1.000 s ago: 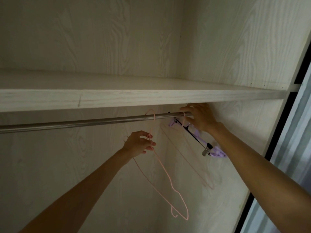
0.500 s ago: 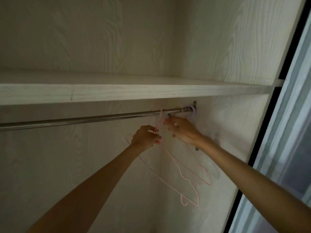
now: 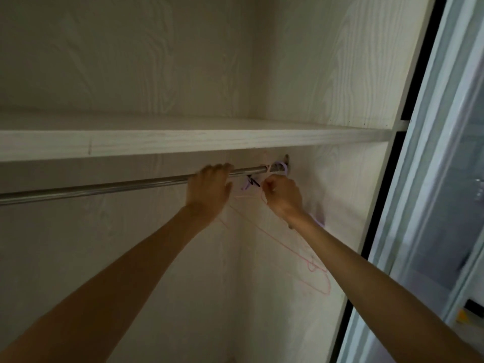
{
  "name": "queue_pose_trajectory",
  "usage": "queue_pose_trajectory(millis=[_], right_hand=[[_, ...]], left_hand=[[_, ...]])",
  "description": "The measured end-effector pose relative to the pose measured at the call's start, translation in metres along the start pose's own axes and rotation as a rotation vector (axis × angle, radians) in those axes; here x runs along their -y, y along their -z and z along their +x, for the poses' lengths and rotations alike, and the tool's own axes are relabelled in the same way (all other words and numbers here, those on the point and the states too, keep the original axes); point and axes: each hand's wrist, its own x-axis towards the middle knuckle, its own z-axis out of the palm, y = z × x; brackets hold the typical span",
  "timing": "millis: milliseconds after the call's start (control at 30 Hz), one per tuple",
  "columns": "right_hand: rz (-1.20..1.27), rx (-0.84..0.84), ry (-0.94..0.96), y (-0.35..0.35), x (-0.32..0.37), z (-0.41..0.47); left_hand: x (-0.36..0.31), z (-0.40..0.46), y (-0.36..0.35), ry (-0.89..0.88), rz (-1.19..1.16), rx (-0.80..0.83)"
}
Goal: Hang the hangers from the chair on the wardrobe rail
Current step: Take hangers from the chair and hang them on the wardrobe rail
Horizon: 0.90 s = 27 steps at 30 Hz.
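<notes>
Head view shows the job well along: a lilac clip hanger [image 3: 279, 167] already hooks the wardrobe rail [image 3: 104, 187] at its far right end. Right hand [image 3: 282, 196] pinches thin pink wire hangers [image 3: 301, 260] just beneath it, probably hooked on too; left hand [image 3: 208, 191] curls over the rail.

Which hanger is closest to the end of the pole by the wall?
The purple hanger. Its hook loops over the rail right beside the wall bracket, while the thin pink hangers hook on farther left, nearer the right hand.
</notes>
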Motion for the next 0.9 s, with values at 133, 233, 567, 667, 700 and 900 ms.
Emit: queue_pose_trajectory(millis=[133,233,567,667,700,900], right_hand=[[-0.104,0.002,0.031,-0.007,0.008,0.011],[-0.136,0.038,0.030,-0.020,0.005,0.011],[-0.168,0.047,0.213,-0.016,-0.019,0.025],[-0.130,0.003,0.378,-0.008,-0.017,0.043],[-0.133,0.041,0.404,-0.010,-0.016,0.049],[-0.347,0.030,0.477,-0.014,-0.022,0.066]], left_hand=[[0.037,0.004,0.010,-0.039,0.303,0.016],[0.044,-0.003,0.010,-0.017,0.314,0.023],[0.040,-0.006,0.009,0.041,0.320,-0.002],[0.038,-0.008,0.009,0.022,0.368,0.011],[0.038,-0.008,0.009,0.017,0.373,0.006],[0.038,-0.008,0.009,0.008,0.400,0.009]])
